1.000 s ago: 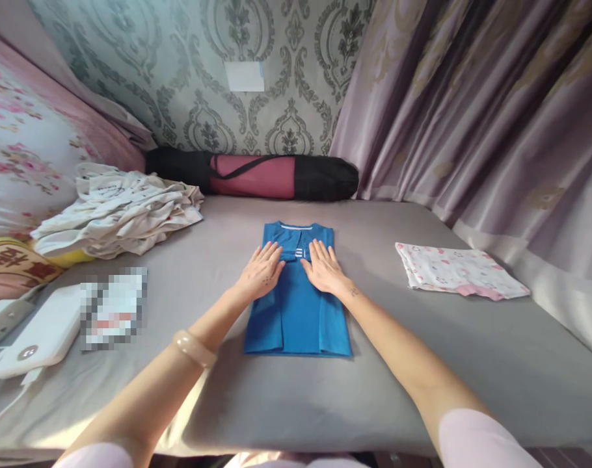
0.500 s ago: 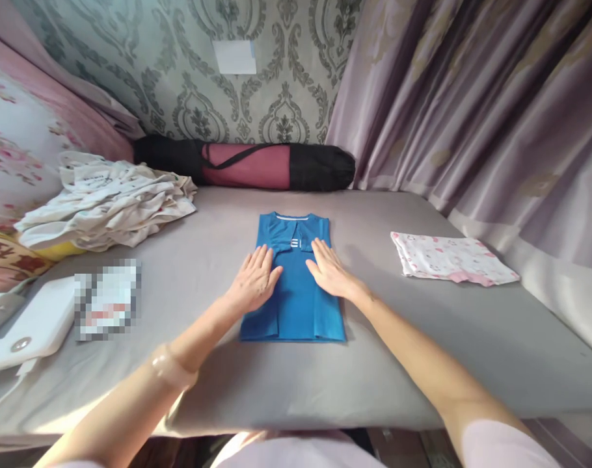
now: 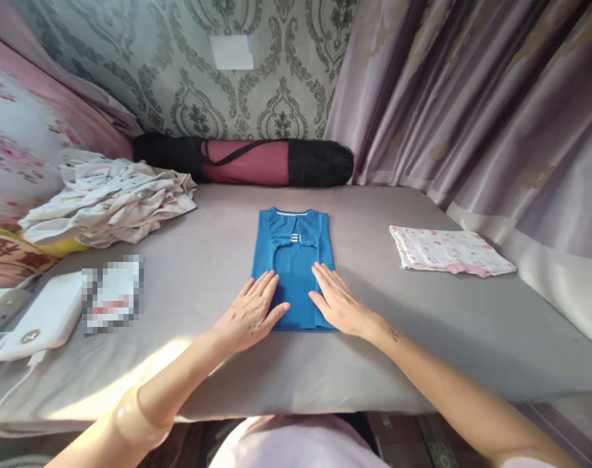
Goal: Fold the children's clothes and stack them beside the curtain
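Blue folded cloth shirt [image 3: 296,286] is lying in the middle of a grey sheet [image 3: 384,214], with the left hand [image 3: 252,312] touching its lower left side and the right hand [image 3: 342,304] touching its lower right side. Both are lying flat, fingers close together, thumbs sticking out. A folded white cloth with pink spots [image 3: 447,250] is resting to the right, and a crumpled heap of off-white cloth [image 3: 113,198] to the left. Behind, a long pink-and-black bag [image 3: 252,162] is lying.
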### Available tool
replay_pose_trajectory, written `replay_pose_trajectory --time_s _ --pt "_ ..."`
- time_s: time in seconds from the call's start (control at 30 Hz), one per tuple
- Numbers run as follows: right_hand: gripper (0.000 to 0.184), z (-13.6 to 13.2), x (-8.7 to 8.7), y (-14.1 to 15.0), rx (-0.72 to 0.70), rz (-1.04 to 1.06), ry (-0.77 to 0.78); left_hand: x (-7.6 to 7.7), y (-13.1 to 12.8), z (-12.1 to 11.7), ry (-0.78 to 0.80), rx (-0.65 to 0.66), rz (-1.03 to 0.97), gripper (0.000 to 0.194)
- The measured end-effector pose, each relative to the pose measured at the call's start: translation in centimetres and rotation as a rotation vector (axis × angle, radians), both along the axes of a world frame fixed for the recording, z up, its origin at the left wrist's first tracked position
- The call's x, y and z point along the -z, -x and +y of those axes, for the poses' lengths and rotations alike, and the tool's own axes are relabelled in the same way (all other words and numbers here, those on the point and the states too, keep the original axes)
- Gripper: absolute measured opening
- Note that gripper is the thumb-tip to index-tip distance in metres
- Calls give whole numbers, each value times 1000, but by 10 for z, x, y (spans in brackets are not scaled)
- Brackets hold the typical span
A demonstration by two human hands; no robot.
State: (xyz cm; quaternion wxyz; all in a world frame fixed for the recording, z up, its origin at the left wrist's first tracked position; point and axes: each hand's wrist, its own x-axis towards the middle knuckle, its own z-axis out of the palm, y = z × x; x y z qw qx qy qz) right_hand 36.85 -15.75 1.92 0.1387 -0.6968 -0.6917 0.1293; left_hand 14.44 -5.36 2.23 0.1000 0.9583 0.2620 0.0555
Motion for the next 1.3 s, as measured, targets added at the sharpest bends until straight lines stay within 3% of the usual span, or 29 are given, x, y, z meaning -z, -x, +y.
replay_pose_trajectory --time_s 0.1,0.23,0.37,0.57,0.67,0.8,0.93,1.07,1.3 --pt "59 -32 -8 3 -67 -4 -33 -9 21 -8 -1 93 -62 64" --pt "53 -60 -12 4 -121 -25 -114 -8 40 -11 -15 140 -119 47" --pt "34 -66 -15 3 -154 -49 -173 -5 43 -8 -37 219 -122 30" --pt "23 -62 -19 4 -257 -194 -205 -5 41 -10 -218 352 -105 27" --pt "27 -63 -18 7 -285 -274 -225 -8 42 -14 -260 412 -36 31" --pt "38 -67 -23 10 -293 -320 -169 -15 44 -14 -226 391 57 43" --pt "55 -65 -26 5 -236 -208 -89 -12 49 -4 -140 384 49 58" --pt "64 -54 -21 -9 -182 -96 -115 -2 53 14 -97 377 -12 63" --pt "77 -33 -20 -33 -322 43 -30 -9 43 38 97 399 -81 75"
